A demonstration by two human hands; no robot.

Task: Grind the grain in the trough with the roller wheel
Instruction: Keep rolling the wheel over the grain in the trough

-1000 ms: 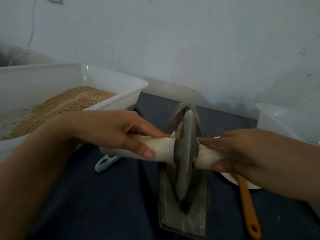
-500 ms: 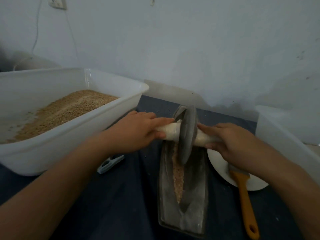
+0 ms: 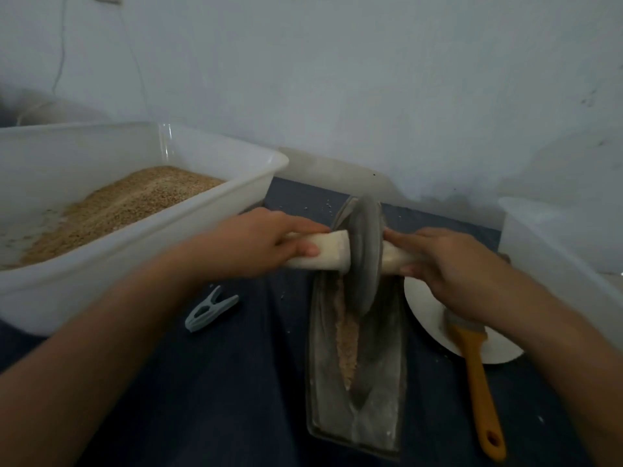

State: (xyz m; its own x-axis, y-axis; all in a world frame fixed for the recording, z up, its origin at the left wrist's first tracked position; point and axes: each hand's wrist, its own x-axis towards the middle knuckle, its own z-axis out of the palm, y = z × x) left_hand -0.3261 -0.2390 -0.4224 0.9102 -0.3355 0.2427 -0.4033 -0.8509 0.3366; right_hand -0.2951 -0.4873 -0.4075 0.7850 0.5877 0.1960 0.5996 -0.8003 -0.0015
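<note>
Two hands work the roller wheel [image 3: 365, 254], a dull grey disc on a pale, rough axle: my left hand [image 3: 259, 244] curls its fingers round the left end, my right hand [image 3: 448, 264] wraps the right end. The disc stands on edge in the far half of the trough [image 3: 381, 392], a long, boat-shaped grey block dusted with flour, lying on dark blue cloth [image 3: 236, 399]. A second ago the wheel sat near the middle of the groove and hid most of the grain; it now stands further from me, toward the wall. The grain [image 3: 347, 338] shows as a narrow, tan, coarse strip along the groove, from the wheel toward the near tip. At my left a white plastic tub [image 3: 209, 210] holds a mound of sandy meal, with a pale blue clothes peg [image 3: 209, 310] just beside it. At right, an orange-handled brush [image 3: 472, 365] lies across a white plate [image 3: 424, 308].
</note>
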